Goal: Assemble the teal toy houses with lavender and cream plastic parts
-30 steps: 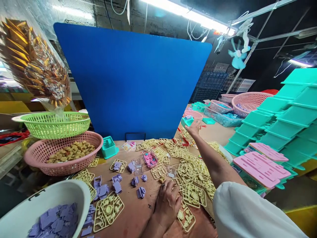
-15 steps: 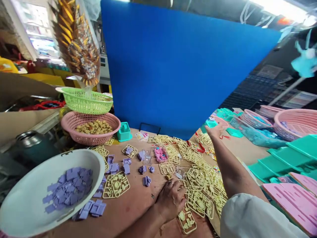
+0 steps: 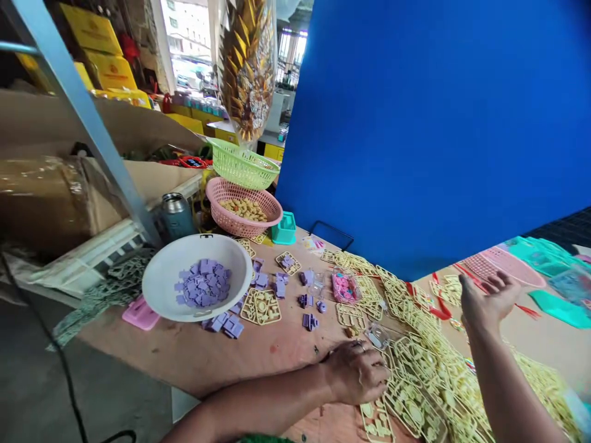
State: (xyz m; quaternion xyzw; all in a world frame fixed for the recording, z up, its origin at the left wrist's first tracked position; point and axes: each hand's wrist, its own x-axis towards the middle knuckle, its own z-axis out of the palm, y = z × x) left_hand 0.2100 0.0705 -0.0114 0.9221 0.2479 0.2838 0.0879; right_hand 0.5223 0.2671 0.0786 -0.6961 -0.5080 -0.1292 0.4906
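My left hand [image 3: 357, 372] lies knuckles up on the wooden table [image 3: 221, 354], fingers curled at the edge of a heap of pale yellow plastic part frames [image 3: 415, 369]. What the fingers hold is hidden. Farther right, my right hand [image 3: 487, 301] hangs above the same heap, fingers spread and empty. A small clear case [image 3: 376, 335] sits just beyond the left hand. Loose purple pieces [image 3: 309, 320] are scattered to its left.
A white bowl [image 3: 194, 246] holds purple pieces. Behind it are a pink basket [image 3: 231, 224], a green basket [image 3: 240, 166], a teal box [image 3: 284, 229] and a steel flask [image 3: 175, 215]. A blue board [image 3: 438, 123] stands along the back. Teal parts [image 3: 558, 307] lie far right.
The view has swung left, bringing the bowl and the flask into view. My right hand has pulled back from the far teal piece and now hangs open. The left hand stays put.
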